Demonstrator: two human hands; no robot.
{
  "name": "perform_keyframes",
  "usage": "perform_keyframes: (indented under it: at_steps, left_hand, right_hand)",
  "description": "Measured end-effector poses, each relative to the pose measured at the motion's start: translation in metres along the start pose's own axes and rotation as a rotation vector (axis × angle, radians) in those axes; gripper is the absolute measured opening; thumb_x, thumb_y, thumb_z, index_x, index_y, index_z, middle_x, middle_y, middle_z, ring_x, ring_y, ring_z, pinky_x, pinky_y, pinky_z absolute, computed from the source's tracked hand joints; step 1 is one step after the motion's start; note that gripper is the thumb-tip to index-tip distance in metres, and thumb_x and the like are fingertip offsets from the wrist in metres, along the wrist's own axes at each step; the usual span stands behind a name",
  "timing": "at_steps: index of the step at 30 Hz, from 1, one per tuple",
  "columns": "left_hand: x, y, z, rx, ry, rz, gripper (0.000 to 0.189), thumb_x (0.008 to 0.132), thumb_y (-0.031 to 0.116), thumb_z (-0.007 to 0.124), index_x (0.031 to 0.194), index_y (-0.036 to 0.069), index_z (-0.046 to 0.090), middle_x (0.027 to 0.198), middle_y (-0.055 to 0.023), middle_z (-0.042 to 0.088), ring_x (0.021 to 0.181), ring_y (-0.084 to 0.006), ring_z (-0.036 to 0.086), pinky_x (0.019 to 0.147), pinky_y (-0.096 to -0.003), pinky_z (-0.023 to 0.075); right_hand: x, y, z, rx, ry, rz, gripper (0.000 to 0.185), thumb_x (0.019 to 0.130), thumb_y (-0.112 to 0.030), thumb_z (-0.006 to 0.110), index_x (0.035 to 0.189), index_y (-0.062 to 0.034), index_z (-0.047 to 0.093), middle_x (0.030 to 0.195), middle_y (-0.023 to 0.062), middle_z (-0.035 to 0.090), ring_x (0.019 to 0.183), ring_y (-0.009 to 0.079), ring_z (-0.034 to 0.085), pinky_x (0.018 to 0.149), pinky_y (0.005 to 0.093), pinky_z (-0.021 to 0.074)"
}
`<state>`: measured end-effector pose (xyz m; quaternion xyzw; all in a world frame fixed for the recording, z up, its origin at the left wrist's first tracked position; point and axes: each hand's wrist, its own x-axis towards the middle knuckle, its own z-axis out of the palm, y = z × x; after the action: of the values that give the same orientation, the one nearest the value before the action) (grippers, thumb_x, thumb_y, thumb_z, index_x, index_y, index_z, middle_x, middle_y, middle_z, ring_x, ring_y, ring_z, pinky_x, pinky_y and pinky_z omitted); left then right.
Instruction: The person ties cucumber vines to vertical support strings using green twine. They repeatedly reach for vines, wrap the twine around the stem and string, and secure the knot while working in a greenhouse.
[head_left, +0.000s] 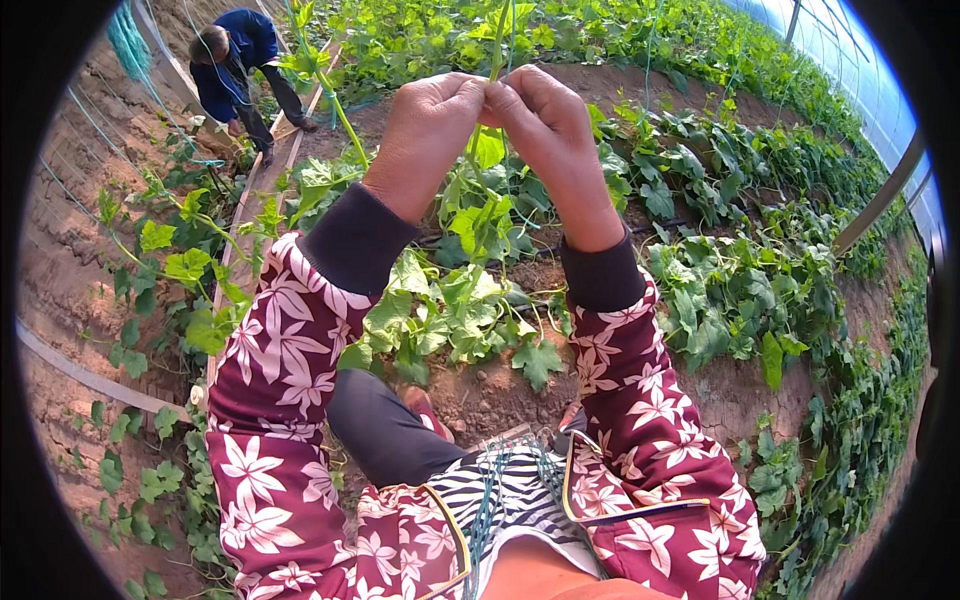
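My left hand (433, 129) and my right hand (551, 131) are raised in front of me, fingertips meeting around a green vine stem (475, 147). Thin teal twine (512, 46) comes down from above to my right fingers, and its loose tail (529, 220) dangles below. My left thumb and forefinger pinch at the stem; the exact hold of each hand is hidden by the fingers. Below, the leafy base of the plant (457, 300) spreads over the soil. More strands of teal twine (491, 480) hang down the front of my clothes.
To the left, a person (240, 71) bends over beside a narrow rail track (251, 191). Another twine-supported vine (341, 112) rises near my left wrist. Rows of leafy vines (712, 300) cover the right side. A curved pole (877, 202) stands by the plastic greenhouse wall (862, 90).
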<state>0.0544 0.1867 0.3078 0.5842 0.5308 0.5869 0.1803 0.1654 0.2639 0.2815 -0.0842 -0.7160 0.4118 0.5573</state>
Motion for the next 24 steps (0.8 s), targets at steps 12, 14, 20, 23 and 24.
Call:
perform_keyframes:
  at_steps: [12,14,20,23,24]
  left_hand:
    - [0.005,0.004,-0.012,0.086,-0.078,0.081,0.024,0.085,0.018,0.048,0.075,-0.002,0.059,0.068,-0.0043,0.058,0.068,-0.0080,0.053,0.066,-0.0246,0.0437]
    - [0.005,0.009,-0.013,0.230,-0.111,0.116,0.025,0.085,0.019,0.048,0.075,-0.002,0.058,0.068,-0.0035,0.058,0.067,-0.0072,0.052,0.064,-0.0245,0.0431]
    - [0.004,0.019,-0.018,0.228,-0.018,0.138,0.034,0.089,0.025,0.046,0.084,-0.002,0.065,0.071,-0.0057,0.066,0.062,-0.0081,0.053,0.061,-0.0249,0.0434]
    - [0.005,0.018,-0.023,0.184,-0.048,0.154,0.034,0.089,0.026,0.047,0.084,-0.002,0.065,0.073,-0.0039,0.067,0.063,-0.0081,0.054,0.061,-0.0241,0.0434]
    - [0.005,0.017,-0.023,0.079,-0.105,0.171,0.032,0.089,0.025,0.048,0.088,-0.001,0.065,0.074,-0.0037,0.067,0.066,-0.0078,0.055,0.065,-0.0240,0.0428]
  right_hand:
    - [-0.014,0.009,-0.018,-0.354,-0.289,-0.360,0.020,0.083,-0.023,0.059,0.091,-0.0056,0.059,0.071,0.0152,0.056,0.062,0.0350,0.053,0.054,0.0388,0.0425]
    - [-0.009,0.007,-0.025,-0.490,-0.332,-0.347,0.021,0.083,-0.026,0.058,0.091,-0.0068,0.059,0.069,0.0149,0.056,0.062,0.0340,0.055,0.054,0.0392,0.0424]
    - [0.016,0.007,-0.039,-0.474,-0.313,-0.180,0.024,0.082,-0.029,0.060,0.080,-0.0053,0.060,0.054,0.0104,0.050,0.048,0.0231,0.051,0.047,0.0334,0.0388]
    - [0.027,0.007,-0.043,0.058,-0.247,-0.028,0.024,0.084,-0.026,0.060,0.083,-0.0020,0.061,0.065,-0.0019,0.056,0.064,0.0037,0.051,0.057,0.0229,0.0408]
    - [0.030,0.007,-0.041,0.118,-0.223,-0.024,0.023,0.084,-0.025,0.060,0.084,-0.0021,0.061,0.068,-0.0015,0.056,0.066,0.0042,0.051,0.060,0.0222,0.0409]
